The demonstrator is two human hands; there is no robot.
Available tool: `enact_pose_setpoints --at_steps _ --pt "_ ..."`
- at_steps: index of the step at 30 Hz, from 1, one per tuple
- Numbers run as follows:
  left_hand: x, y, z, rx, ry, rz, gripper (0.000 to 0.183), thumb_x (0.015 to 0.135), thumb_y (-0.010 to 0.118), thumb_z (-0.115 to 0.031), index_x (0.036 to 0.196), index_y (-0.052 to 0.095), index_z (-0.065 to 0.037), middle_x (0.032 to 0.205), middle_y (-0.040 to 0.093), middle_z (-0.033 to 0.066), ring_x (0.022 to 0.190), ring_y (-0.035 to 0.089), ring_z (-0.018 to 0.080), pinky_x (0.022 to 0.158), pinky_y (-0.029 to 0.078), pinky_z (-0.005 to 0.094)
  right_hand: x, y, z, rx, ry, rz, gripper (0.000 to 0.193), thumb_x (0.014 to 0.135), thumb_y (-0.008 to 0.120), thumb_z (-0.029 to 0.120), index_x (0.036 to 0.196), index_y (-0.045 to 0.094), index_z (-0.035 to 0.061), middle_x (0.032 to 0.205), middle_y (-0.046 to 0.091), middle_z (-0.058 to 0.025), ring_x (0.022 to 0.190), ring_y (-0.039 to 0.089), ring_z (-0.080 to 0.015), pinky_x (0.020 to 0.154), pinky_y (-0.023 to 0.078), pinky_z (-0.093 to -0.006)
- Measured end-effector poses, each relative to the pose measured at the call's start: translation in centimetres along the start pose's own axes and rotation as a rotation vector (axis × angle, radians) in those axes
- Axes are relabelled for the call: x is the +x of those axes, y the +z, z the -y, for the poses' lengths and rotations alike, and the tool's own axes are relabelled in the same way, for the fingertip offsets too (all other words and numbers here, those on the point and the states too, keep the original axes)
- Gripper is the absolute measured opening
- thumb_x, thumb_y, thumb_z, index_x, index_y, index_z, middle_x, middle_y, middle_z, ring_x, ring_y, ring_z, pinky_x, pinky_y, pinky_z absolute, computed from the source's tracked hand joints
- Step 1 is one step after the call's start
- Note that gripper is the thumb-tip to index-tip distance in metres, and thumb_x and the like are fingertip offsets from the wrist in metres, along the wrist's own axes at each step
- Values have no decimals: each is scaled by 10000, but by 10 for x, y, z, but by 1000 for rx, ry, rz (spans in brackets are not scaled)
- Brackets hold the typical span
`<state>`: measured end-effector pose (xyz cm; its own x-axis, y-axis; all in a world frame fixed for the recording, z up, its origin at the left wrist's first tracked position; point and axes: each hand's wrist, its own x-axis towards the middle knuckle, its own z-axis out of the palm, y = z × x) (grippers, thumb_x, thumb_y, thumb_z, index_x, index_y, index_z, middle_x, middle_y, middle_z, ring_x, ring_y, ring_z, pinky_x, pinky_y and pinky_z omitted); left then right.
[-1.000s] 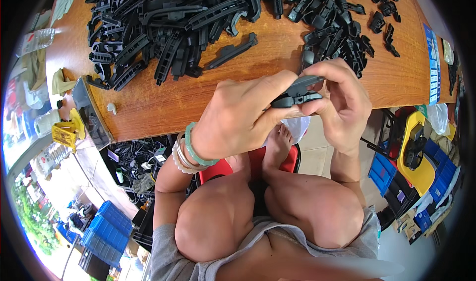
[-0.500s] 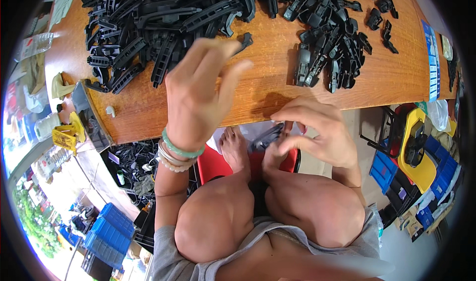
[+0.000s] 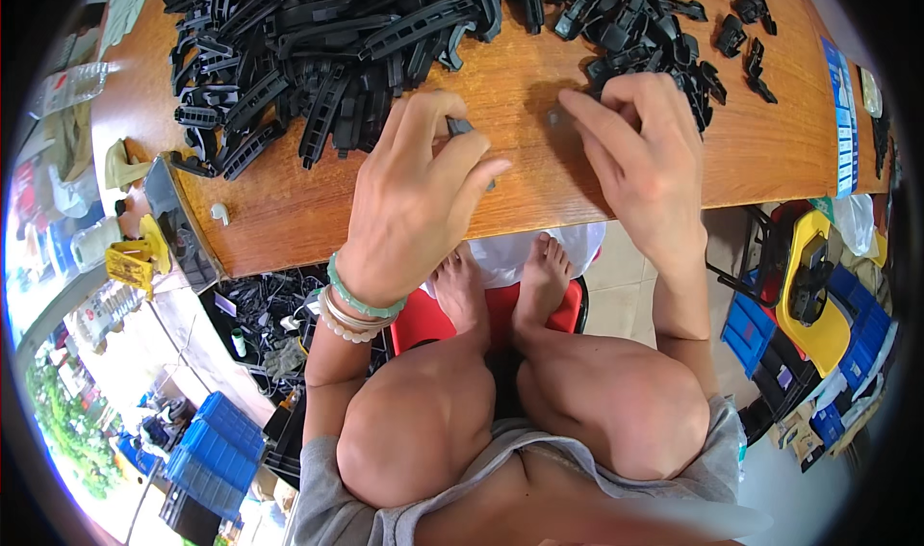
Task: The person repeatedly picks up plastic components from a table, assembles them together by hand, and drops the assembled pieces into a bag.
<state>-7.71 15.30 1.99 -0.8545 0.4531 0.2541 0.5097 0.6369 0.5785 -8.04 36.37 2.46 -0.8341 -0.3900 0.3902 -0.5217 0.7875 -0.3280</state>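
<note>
My left hand [image 3: 409, 190], with a green bangle and pale beads at its wrist, is over the table's near edge. Its fingers are closed round a small black plastic part [image 3: 459, 126], mostly hidden by the fingers. To the left and beyond lies a heap of long, ribbed black plastic pieces [image 3: 385, 36]. My right hand [image 3: 647, 156] is over the table at the near side of a second heap, of smaller black plastic clips [image 3: 616, 31]. Its fingers are apart and bent, with nothing visible in them. A tiny greyish spot [image 3: 553, 117] shows by its fingertips.
The wooden table [image 3: 520, 195] has a few loose black parts [image 3: 757, 69] and a blue-white printed sheet [image 3: 840, 113] at right. A white bag [image 3: 500, 262] and red stool [image 3: 414, 320] are below. A yellow chair [image 3: 818, 325] stands right, blue crates [image 3: 217, 455] left.
My left hand has come nearer and closed on the small black part. My right hand has risen from below the table edge to the clip heap; the dark piece it had no longer shows.
</note>
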Motion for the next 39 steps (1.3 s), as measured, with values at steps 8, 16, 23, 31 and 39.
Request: enact_pose_setpoints --at_steps 8,16,23,31,39 --pt "-12 5 7 34 -92 -179 172 755 647 40 903 561 27 911 554 134 778 581 288 640 491 332 -4 0 10 518 418 -330 307 700 683 -86 986 641 19 914 587 -76 705 558 -125 574 455 -226" --pt "6 -3 -18 -1133 -512 -17 149 882 569 -31 994 593 64 782 626 69 614 596 92 536 478 211 -8 -10 20 1027 353 68 178 750 648 -98 915 661 -33 850 652 -108 725 648 -133 595 516 -222" --pt "3 0 -27 -684 -181 -22 308 764 696 -87 1039 614 22 711 587 127 586 600 199 532 458 283 -20 -4 33 1142 510 -140 142 808 610 -93 942 564 -78 843 652 -146 758 669 -172 633 549 -253" --pt "-4 9 -23 -489 -62 -159 365 731 720 -73 1055 580 19 738 597 146 591 586 284 529 466 327 -22 4 25 892 290 -224 364 735 711 -15 1059 552 -62 940 605 -155 805 613 -186 710 509 -283" --pt "0 3 -18 -395 54 -40 340 757 696 -112 1038 562 23 754 590 138 603 581 289 504 454 349 -17 -2 15 806 222 -19 452 685 755 117 1090 606 -18 973 623 -147 864 610 -239 755 486 -306"
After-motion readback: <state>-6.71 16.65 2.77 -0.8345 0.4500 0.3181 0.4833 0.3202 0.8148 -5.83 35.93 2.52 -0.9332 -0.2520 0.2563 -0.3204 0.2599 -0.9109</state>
